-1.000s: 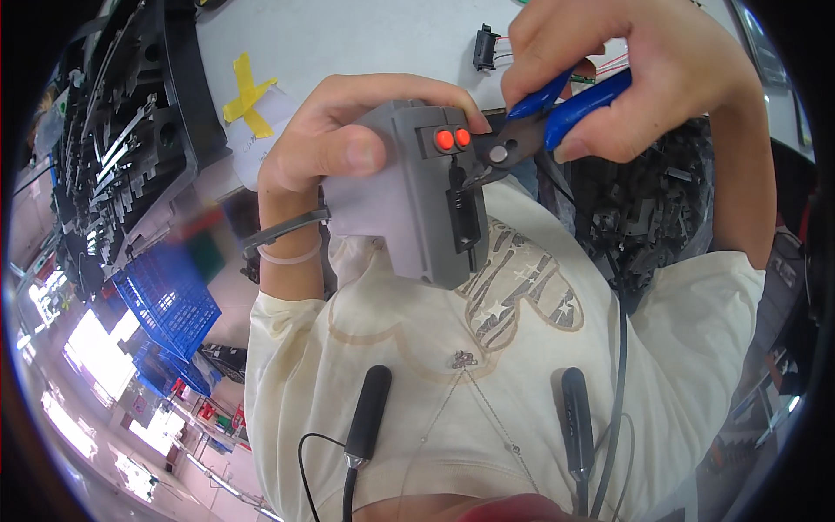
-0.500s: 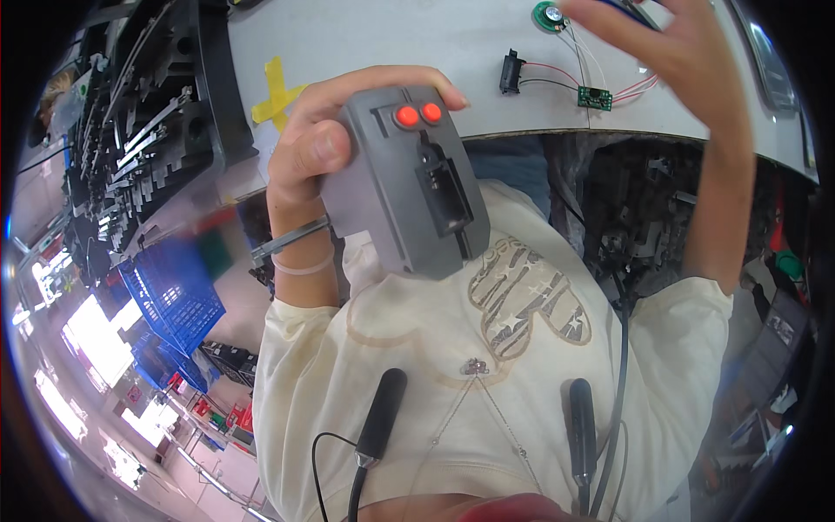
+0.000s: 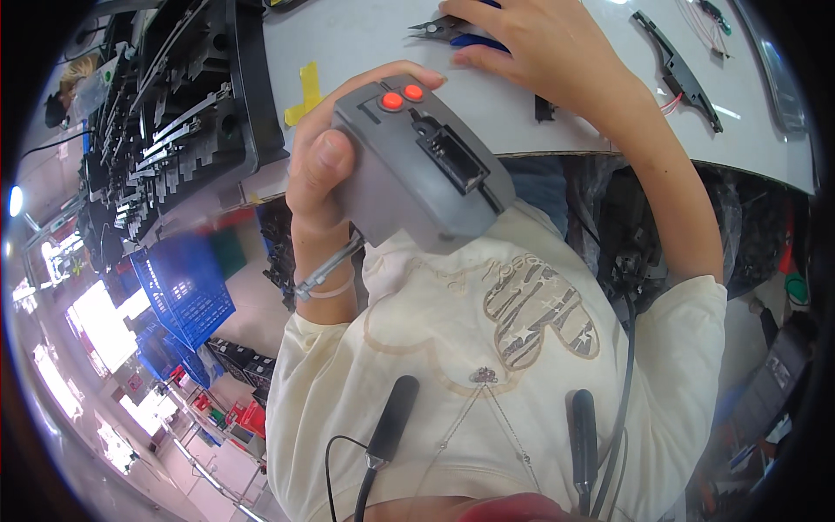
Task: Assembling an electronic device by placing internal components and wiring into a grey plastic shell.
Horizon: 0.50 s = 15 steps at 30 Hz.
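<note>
In my left hand (image 3: 323, 165) is a grey plastic housing (image 3: 383, 161), tilted in front of my chest. Two orange buttons (image 3: 403, 97) sit on its top, beside a black rectangular recess (image 3: 450, 157). A metal strip (image 3: 330, 268) sticks out from its lower left side. Over the table, my right hand (image 3: 544, 43) has its fingers closed round blue-handled pliers (image 3: 442, 29), whose pointed jaws face left and are slightly apart. A small black part (image 3: 544, 109) lies below my right hand, partly covered by it.
A black curved strip (image 3: 678, 74) lies on the table's right, near red wires (image 3: 671, 105). Farther back right are thin wires and a small board. Yellow tape (image 3: 303, 96) sticks to the table (image 3: 365, 39). A dark rack of metal parts (image 3: 187, 122) stands left; blue crates (image 3: 183, 291) sit beyond.
My right hand has swung left and is now on the pliers. The housing has turned in my left hand, so its black recess shows more openly. The whole view has shifted a little.
</note>
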### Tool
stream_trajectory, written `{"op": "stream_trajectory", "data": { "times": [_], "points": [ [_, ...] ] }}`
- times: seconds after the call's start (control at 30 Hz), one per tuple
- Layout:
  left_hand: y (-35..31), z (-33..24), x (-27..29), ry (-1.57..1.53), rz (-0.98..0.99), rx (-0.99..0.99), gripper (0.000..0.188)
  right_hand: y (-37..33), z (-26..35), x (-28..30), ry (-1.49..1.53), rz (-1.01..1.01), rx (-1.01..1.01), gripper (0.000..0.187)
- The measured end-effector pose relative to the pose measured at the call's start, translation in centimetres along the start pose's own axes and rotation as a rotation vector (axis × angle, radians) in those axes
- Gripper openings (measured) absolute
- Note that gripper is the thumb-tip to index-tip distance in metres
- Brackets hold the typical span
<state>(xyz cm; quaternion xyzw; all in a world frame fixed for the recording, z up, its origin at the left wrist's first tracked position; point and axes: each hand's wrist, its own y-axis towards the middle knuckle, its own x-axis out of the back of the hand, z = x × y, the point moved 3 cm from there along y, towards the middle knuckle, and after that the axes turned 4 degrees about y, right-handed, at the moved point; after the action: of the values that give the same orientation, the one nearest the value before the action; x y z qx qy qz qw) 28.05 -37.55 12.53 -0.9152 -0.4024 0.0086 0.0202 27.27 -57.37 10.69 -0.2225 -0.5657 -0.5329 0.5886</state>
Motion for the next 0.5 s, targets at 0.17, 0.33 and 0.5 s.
{"op": "stream_trajectory", "data": {
  "times": [0.17, 0.33, 0.5],
  "points": [
    [-0.8, 0.1, 0.2, 0.086, -0.207, -0.078, 0.089, -2.1, 2.0, 3.1, 0.552, -0.310, -0.123, 0.055],
    [-1.3, 1.2, -0.5, -0.007, -0.213, 0.008, 0.088, -5.3, 6.4, 4.1, 1.009, -0.114, -0.375, 0.069],
    [-1.8, 1.7, -1.2, -0.052, -0.155, 0.108, 0.086, -5.6, 7.4, 3.9, 0.871, -0.120, -0.420, 0.052]
  ]
}}
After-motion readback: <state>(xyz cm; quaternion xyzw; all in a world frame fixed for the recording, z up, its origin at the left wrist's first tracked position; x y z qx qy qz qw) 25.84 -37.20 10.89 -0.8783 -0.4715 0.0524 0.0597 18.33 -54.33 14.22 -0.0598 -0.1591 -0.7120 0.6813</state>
